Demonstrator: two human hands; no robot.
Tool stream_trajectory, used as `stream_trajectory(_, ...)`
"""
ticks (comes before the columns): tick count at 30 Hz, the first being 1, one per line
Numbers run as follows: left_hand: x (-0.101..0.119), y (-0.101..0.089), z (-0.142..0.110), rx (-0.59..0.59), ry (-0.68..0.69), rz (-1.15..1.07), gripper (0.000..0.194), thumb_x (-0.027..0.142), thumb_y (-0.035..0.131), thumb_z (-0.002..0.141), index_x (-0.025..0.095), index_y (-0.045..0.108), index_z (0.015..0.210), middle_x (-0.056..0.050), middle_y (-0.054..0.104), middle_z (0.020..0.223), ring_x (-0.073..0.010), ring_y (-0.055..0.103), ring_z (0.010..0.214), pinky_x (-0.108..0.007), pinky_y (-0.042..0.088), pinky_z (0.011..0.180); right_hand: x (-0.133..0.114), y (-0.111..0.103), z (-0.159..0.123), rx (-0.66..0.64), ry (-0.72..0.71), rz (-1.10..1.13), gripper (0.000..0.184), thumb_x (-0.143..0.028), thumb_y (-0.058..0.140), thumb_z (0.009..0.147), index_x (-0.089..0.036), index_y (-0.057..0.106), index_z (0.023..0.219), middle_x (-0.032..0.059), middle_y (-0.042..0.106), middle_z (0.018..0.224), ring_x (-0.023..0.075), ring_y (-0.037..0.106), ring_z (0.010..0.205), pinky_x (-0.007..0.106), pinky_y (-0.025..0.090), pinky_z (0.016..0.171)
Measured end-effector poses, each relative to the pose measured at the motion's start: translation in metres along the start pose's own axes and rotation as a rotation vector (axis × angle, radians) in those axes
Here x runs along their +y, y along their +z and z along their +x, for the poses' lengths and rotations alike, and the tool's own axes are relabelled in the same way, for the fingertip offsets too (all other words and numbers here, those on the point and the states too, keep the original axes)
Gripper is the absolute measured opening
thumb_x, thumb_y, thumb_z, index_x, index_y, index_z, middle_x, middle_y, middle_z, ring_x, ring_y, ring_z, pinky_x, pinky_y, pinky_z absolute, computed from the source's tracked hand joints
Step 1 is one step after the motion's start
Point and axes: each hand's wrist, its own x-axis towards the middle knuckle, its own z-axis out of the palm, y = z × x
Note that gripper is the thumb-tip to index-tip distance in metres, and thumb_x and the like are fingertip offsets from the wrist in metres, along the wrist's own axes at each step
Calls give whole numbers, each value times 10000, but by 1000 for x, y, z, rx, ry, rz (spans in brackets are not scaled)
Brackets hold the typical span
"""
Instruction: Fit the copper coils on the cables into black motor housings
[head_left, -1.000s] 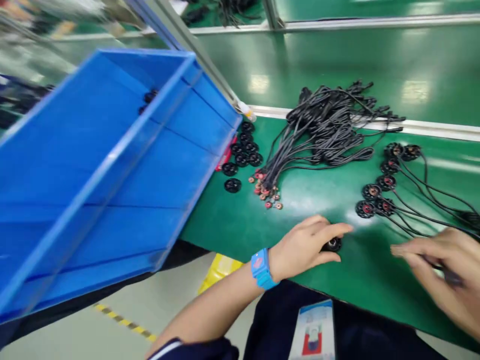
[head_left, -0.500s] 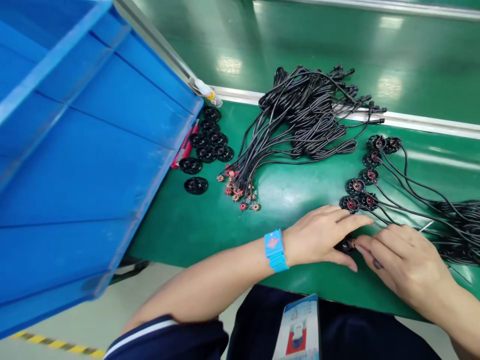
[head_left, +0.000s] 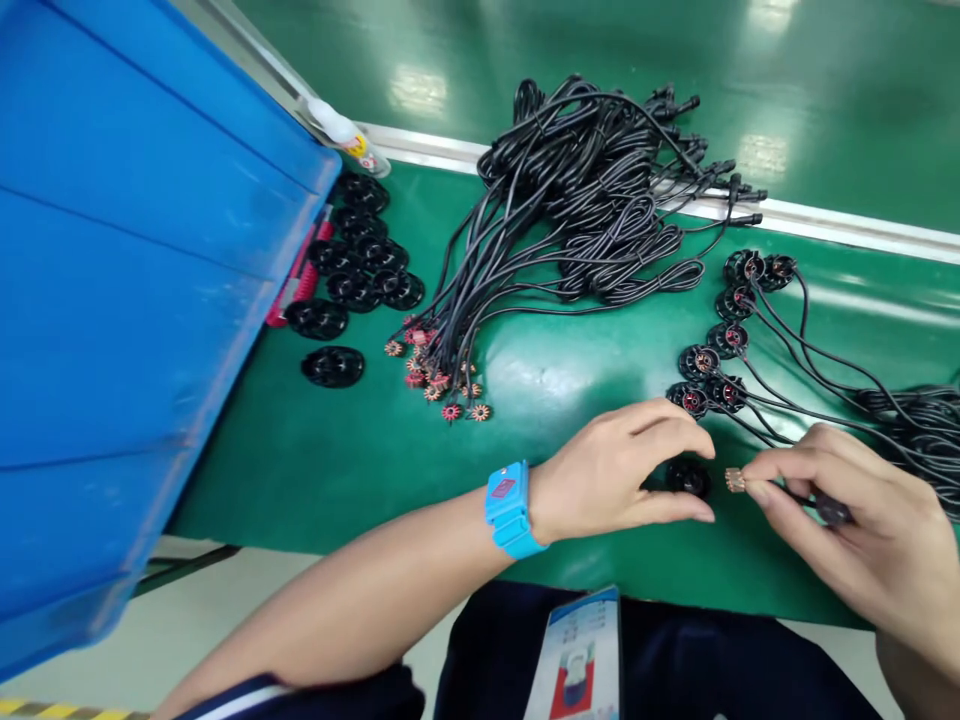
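My left hand (head_left: 626,465), with a blue strap on its wrist, is open, thumb and fingers spread around a black round housing (head_left: 688,478) on the green table. My right hand (head_left: 855,510) is closed, pinching a cable end with a small copper-coloured toothed piece (head_left: 735,480) just right of that housing, with a gap between them. A dark sleeve on the cable (head_left: 831,510) shows within the right hand. Behind my hands sit several black housings (head_left: 699,362) with toothed pieces inside and cables running right.
Bundled black cables (head_left: 585,190) lie at the back middle, their red and copper toothed ends (head_left: 435,375) toward me. Several loose black housings (head_left: 367,255) lie beside a large blue bin (head_left: 150,260). A white bottle (head_left: 349,135) stands behind; coiled cables (head_left: 919,420) lie right.
My right hand has drawn the toothed cable end away from the black housing, to the right. My left hand's fingers and thumb now spread around the housing. The view has shifted slightly.
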Motion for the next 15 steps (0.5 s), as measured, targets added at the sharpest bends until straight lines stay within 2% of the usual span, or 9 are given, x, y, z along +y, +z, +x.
stream_trajectory(3,7,11,1,193,79,-74,363,341,851,878,198,636,1133,-51,756,1061,-160,749,975,-253,627,871,-2,-4,0,8,52,87,71,-180,641,998,-221,697,1007,-21,647,752,74,515,572,233,416,517)
stream_trajectory(6,10,13,5,236,81,-70,355,338,860,872,194,628,1098,-41,768,1020,-149,754,926,-246,622,845,-1,-5,-1,6,47,124,67,-172,649,994,-220,685,1024,-24,652,769,71,534,597,228,440,551)
stream_trajectory(8,8,8,7,161,49,-5,395,426,866,853,191,634,1070,-35,762,979,-164,738,880,-288,611,837,0,-4,-3,6,24,97,60,-176,641,1007,-217,681,1026,-24,647,772,70,530,606,233,445,572)
stream_trajectory(11,4,-6,7,-61,22,75,475,522,848,847,185,641,1109,-59,759,1026,-201,717,911,-356,582,881,2,0,-8,-3,-63,-51,58,-174,651,1011,-206,689,1040,-12,652,800,84,552,660,268,458,648)
stream_trajectory(13,1,-12,6,-189,11,70,495,484,851,858,187,622,1180,-73,764,1103,-214,711,971,-367,563,915,3,4,-13,-22,-148,-182,65,-162,679,990,-192,688,1048,-11,624,774,109,542,672,315,443,682)
stream_trajectory(15,0,-14,5,-268,-15,72,494,391,875,856,198,601,1220,-61,772,1127,-217,707,1000,-360,547,919,5,8,-17,-55,-214,-277,60,-149,692,971,-179,678,1021,-15,570,731,133,500,658,357,403,675)
